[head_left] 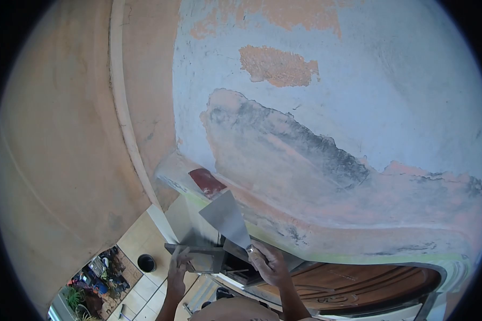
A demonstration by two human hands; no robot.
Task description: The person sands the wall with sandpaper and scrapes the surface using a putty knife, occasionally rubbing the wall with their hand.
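A wide putty knife (227,216) is gripped by its handle in my right hand (270,266). Its broad metal blade points up and left, its far edge close to the ledge at the foot of the wall. My left hand (178,267) is closed on the rim of a dark-edged, tray-like piece (204,259); what exactly it is does not show clearly. A dark red sheet (208,183), which looks like sandpaper, lies on the ledge just beyond the blade's corner.
The wall (305,160) ahead has peeling white paint and grey-black patches. A pale vertical trim strip (124,107) runs at left. Below right is an arched wooden door (353,286). Down on the tiled floor (144,289) stand a black bucket (146,262) and cluttered items (102,275).
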